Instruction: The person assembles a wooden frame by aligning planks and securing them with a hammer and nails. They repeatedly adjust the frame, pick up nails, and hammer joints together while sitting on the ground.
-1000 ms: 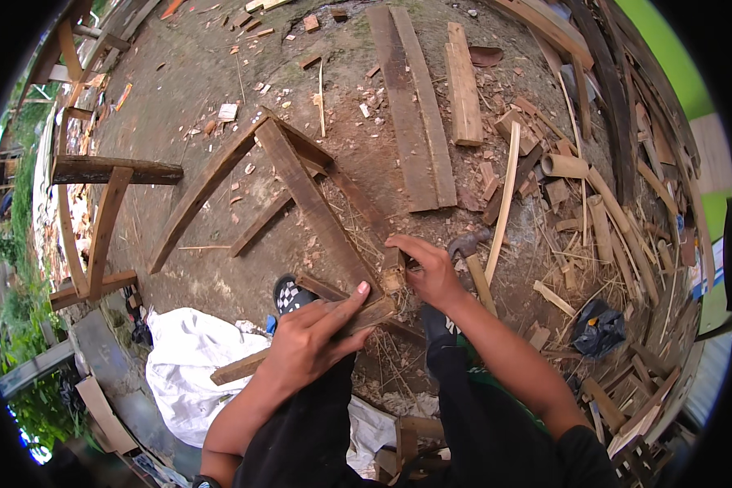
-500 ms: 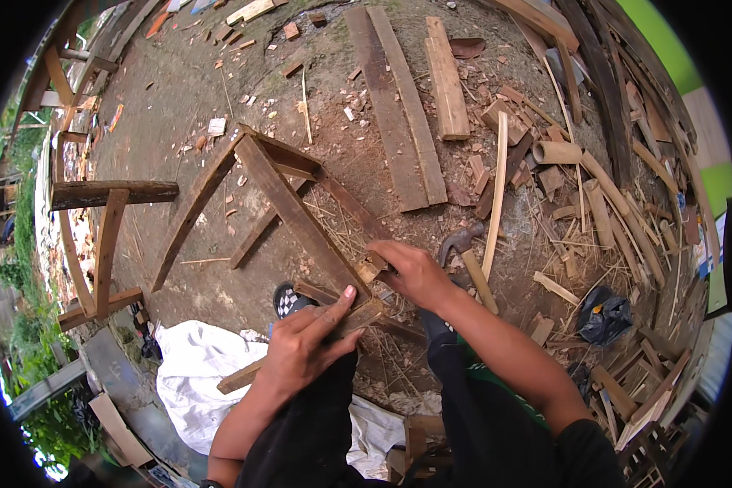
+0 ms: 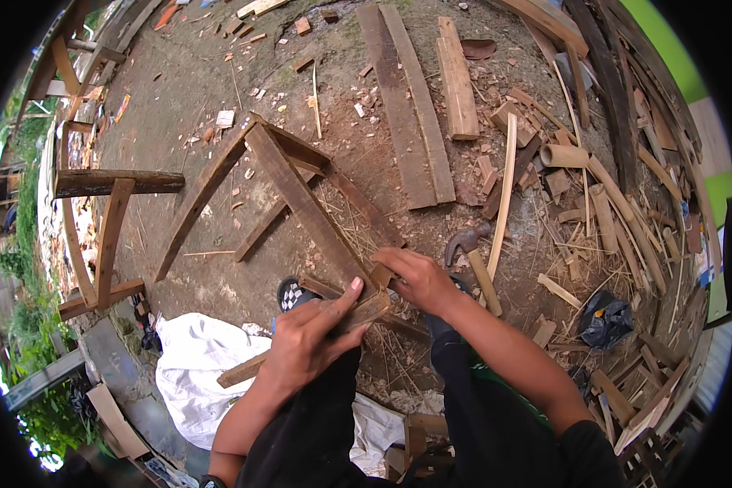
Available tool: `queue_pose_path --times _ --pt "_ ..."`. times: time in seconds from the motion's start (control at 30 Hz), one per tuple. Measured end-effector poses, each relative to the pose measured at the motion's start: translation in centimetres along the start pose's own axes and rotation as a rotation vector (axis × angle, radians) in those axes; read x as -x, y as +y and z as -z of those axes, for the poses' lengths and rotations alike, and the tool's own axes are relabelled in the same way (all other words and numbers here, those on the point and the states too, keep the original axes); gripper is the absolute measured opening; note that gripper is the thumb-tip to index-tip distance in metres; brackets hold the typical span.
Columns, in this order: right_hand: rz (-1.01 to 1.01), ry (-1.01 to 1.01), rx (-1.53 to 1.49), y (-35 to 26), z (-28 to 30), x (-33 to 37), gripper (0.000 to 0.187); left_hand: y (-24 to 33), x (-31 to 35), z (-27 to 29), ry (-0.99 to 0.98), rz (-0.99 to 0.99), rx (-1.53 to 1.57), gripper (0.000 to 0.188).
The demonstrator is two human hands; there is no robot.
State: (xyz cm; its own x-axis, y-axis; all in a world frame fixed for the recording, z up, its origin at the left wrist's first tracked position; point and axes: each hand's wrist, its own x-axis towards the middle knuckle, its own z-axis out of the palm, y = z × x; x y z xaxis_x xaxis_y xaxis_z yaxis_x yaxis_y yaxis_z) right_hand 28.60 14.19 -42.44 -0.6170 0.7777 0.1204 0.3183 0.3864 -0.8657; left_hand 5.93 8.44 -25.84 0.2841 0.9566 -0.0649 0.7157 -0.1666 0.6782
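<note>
A brown wooden frame (image 3: pixel 309 203) of nailed planks stands tilted before my knees, its near corner between my hands. My left hand (image 3: pixel 311 332) is closed round a short crosspiece (image 3: pixel 362 311) at that corner, thumb below and index finger stretched along the top. At the same joint my right hand (image 3: pixel 421 281) pinches a small wood block (image 3: pixel 380 275) against the end of the long plank. The fingertips partly hide the block. Just right of my right hand, a claw hammer (image 3: pixel 485 283) rests on the ground, its metal head pointing away from me.
Two long planks (image 3: pixel 407 122) and a shorter board (image 3: pixel 457 89) lie ahead. Bamboo pieces and offcuts (image 3: pixel 618 211) pile up at right, near a black plastic bag (image 3: pixel 606 320). Another wooden frame (image 3: pixel 114 236) stands left, beyond a white sack (image 3: pixel 203 366).
The whole scene has shifted slightly in the picture. My right hand stays at the joint with its fingers a little more extended over the block; my left hand keeps its hold.
</note>
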Motion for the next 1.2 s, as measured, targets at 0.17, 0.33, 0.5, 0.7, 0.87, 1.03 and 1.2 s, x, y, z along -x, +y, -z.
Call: queue_pose_path --times 0.17,0.33,0.5,0.7,0.87,1.03,1.2 --pt "-0.044 0.046 -0.087 0.6 -0.1 -0.1 0.059 0.0 -0.4 -0.3 -0.013 0.015 0.032 0.074" --pt "0.014 0.022 -0.033 0.9 0.3 0.0 0.058 0.2 -0.6 0.0 -0.010 0.050 -0.001 0.074" --pt "-0.003 0.046 -0.044 0.7 0.4 -0.1 0.057 0.2 -1.2 -0.2 -0.008 0.039 -0.004 0.074" --pt "-0.006 0.046 -0.068 1.1 0.8 -0.4 0.059 0.3 -1.3 -0.1 -0.046 0.052 -0.016 0.075" --pt "-0.052 0.019 -0.102 0.8 1.1 -0.5 0.061 0.1 -1.6 -0.7 0.045 0.004 0.034 0.074" --pt "-0.106 0.007 -0.105 0.3 1.7 -0.6 0.060 0.5 -2.3 -0.3 -0.007 0.053 0.040 0.076" --pt "-0.095 -0.003 -0.064 -0.1 2.0 -0.7 0.060 0.8 -1.5 -0.3 -0.038 0.127 0.043 0.083"
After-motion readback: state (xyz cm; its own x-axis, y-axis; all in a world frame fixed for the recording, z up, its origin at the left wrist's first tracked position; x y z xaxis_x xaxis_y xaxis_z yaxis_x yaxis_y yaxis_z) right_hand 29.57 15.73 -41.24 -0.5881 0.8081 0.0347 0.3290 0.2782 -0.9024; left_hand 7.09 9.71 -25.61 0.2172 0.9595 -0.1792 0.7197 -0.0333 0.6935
